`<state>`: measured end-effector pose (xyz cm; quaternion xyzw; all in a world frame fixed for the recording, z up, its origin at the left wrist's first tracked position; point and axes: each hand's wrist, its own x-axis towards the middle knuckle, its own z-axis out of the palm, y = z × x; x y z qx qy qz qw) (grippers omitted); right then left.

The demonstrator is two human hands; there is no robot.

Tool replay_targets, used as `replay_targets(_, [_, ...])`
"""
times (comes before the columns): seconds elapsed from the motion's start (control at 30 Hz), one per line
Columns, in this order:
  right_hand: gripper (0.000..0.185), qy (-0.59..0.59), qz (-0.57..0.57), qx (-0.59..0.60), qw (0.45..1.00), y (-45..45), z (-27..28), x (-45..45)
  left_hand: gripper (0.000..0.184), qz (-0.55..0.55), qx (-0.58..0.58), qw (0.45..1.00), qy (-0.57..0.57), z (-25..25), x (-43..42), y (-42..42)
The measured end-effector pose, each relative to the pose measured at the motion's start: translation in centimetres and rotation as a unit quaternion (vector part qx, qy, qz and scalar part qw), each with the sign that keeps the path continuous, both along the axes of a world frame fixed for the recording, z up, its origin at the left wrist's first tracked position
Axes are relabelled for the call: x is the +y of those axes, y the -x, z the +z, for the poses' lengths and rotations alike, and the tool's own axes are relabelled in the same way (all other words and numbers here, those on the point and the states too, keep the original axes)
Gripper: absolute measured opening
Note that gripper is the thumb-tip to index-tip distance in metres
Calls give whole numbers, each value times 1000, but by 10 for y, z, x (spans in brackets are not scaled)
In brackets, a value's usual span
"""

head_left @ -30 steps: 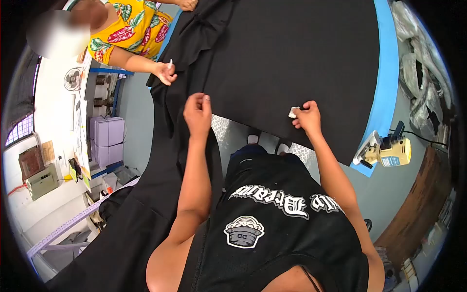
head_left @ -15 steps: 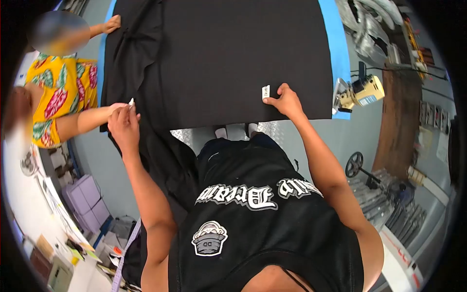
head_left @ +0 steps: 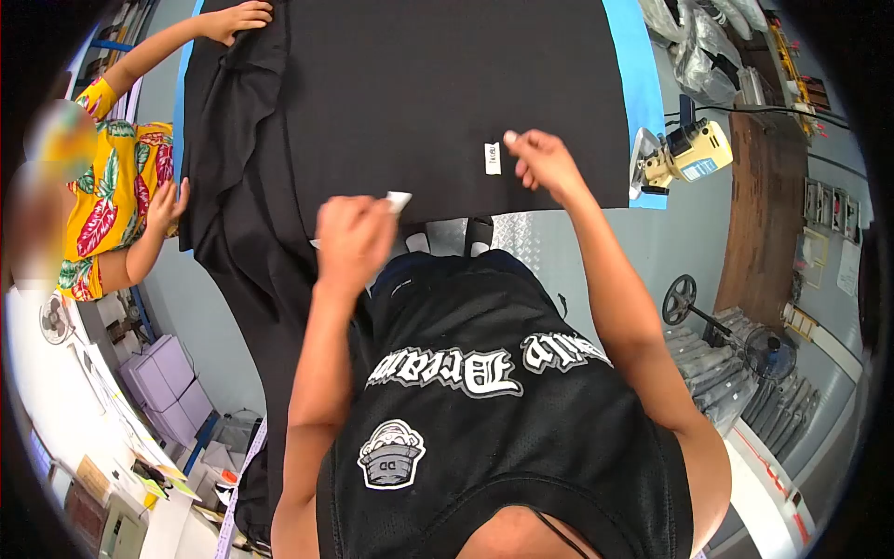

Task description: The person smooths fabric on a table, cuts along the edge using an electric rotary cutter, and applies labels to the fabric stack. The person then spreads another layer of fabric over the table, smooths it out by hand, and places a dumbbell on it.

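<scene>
Black fabric (head_left: 419, 102) lies over the table in front of me. My left hand (head_left: 356, 238), blurred by motion, is closed over the fabric's near edge. A small white slip (head_left: 399, 200) sticks out past its fingers. On the fabric lies a white label (head_left: 493, 159) with dark lettering. Just right of the label, my right hand (head_left: 545, 163) hovers with its lower fingers curled and its foremost fingertip stretched out. Nothing shows in that hand.
A co-worker's hand (head_left: 237, 22) rests on the far left fabric; their other hand (head_left: 166, 207) is beside the table's left edge. A cream-coloured power tool (head_left: 689, 154) stands on the blue table edge (head_left: 643, 84) at right. Bunched fabric (head_left: 270, 279) hangs down at left.
My left hand has moved right, away from the co-worker's hand, carrying the white slip. My right hand has come off the label and shifted slightly up. The co-worker's nearer hand has drawn back left.
</scene>
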<state>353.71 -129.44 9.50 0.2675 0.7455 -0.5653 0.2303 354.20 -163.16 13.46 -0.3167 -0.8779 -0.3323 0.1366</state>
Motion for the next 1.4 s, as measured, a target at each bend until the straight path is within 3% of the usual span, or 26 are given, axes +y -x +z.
replay_targets(0.1, [40,229,46,-40,972,-61,4,2,26,-139,-4,990,3,-23,63,-23])
replay_targets(0.27, [12,388,-34,-100,915,-138,-25,14,28,-245,-38,968,39,-37,115,-55])
replay_targets(0.37, [9,372,-27,-93,923,-150,-32,25,24,-245,-69,964,81,-39,128,-65])
replay_targets(0.43, [9,352,-87,-61,930,-155,-45,30,24,-208,-114,963,129,-39,132,-58])
replay_targets(0.57, [15,339,-200,-22,919,-162,-58,22,23,-102,-77,984,122,-65,122,-34])
replay_targets(0.73, [39,445,-224,-52,865,-165,-48,5,17,-185,-85,964,169,-63,127,-13])
replay_targets(0.87, [47,491,-248,-47,834,-171,-42,-15,13,-247,-58,955,155,-64,126,-7])
replay_targets(1.4, [49,432,-390,41,812,-175,-23,-93,27,-316,-112,942,-6,-90,114,8])
